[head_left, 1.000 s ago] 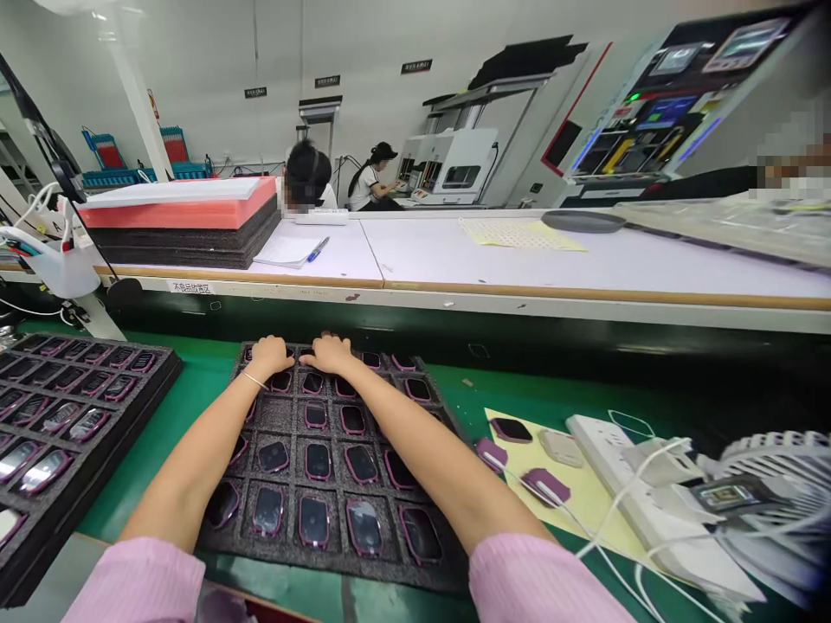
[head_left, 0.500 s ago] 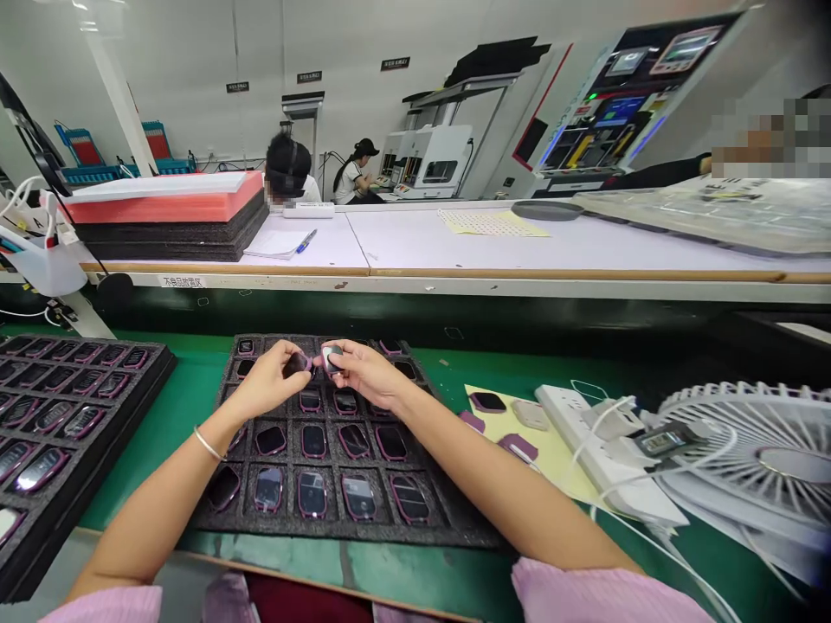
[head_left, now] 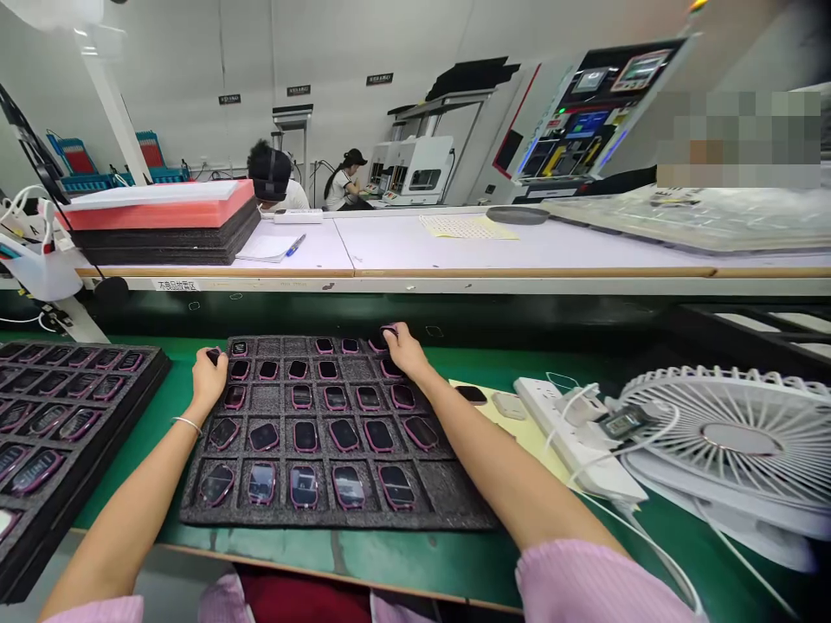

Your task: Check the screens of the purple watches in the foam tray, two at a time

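A black foam tray (head_left: 363, 517) holds rows of smartwatch bodies with dark screens and purple rims, such as this watch body (head_left: 305, 435) in the middle. Beyond the tray's left edge, near its back corner, my left hand (head_left: 209, 379) is closed on a small dark watch body (head_left: 213, 356), mostly covered by the fingers. My right hand (head_left: 406, 350) is at the tray's back right corner, its fingers closed on another watch body (head_left: 389, 330). Part of that one is hidden by the hand. Several tray pockets hold no watch.
A second foam tray (head_left: 84, 441) of watches lies at left. On the right are yellow paper (head_left: 542, 433) with loose parts, a power strip (head_left: 577, 441) with cables, and a white fan (head_left: 733, 441). A raised shelf (head_left: 402, 260) runs behind. Co-workers sit beyond it.
My hands were together over the tray, each holding a watch part. They have moved apart, the left to the tray's left side and the right to its back right corner.
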Available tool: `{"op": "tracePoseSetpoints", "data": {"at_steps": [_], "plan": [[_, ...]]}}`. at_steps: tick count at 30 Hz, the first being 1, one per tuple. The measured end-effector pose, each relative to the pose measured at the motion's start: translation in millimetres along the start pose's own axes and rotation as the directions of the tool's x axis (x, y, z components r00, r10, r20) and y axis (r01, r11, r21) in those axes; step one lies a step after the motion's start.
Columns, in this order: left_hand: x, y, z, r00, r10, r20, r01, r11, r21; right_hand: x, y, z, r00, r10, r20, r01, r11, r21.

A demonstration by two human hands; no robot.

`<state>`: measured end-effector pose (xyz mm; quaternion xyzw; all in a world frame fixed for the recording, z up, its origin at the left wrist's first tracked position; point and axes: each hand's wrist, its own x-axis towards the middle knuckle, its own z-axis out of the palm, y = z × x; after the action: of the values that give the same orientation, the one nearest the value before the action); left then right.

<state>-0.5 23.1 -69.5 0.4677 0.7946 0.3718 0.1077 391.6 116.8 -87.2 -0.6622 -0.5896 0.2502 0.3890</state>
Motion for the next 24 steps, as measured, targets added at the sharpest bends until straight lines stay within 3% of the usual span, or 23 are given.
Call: {"op": "tracePoseSetpoints", "data": {"at_steps": [3, 7, 10, 13, 17, 21, 24], "plan": [[-15, -2, 1.2, 1.0, 0.022, -0.008, -0.022, 0.999, 0.024, -14, -1, -1, 0.999, -0.004, 0.033, 0.007, 0.997, -0.082], [-35, -14, -20.3, 0.995, 0.079, 0.053, -0.081, 0.996, 0.039, -44, 0, -22, 0.996, -0.029, 0.084, 0.038, 0.993, -0.109], [-42, -20, -40.7, 0.987, 0.114, 0.11, -0.118, 0.993, 0.031, -62, 1, -43, 0.992, -0.027, 0.124, 0.034, 0.998, -0.06], [-40, -5, -50.5, 0.978, 0.149, 0.145, -0.151, 0.989, 0.001, -68, -9, -52, 0.987, -0.016, 0.161, 0.006, 0.998, 0.059], [-39, 44, -35.3, 0.941, 0.278, 0.192, -0.251, 0.956, -0.155, -70, -47, -26, 0.966, -0.083, 0.245, -0.012, 0.931, 0.365], [-50, 89, -5.8, 0.882, 0.388, 0.268, -0.283, 0.89, -0.356, -79, -91, 17, 0.896, -0.196, 0.398, -0.115, 0.764, 0.634], [-55, 109, 4.9, 0.867, 0.431, 0.251, -0.286, 0.841, -0.459, -86, -120, 30, 0.837, -0.267, 0.477, -0.234, 0.614, 0.754]]}}
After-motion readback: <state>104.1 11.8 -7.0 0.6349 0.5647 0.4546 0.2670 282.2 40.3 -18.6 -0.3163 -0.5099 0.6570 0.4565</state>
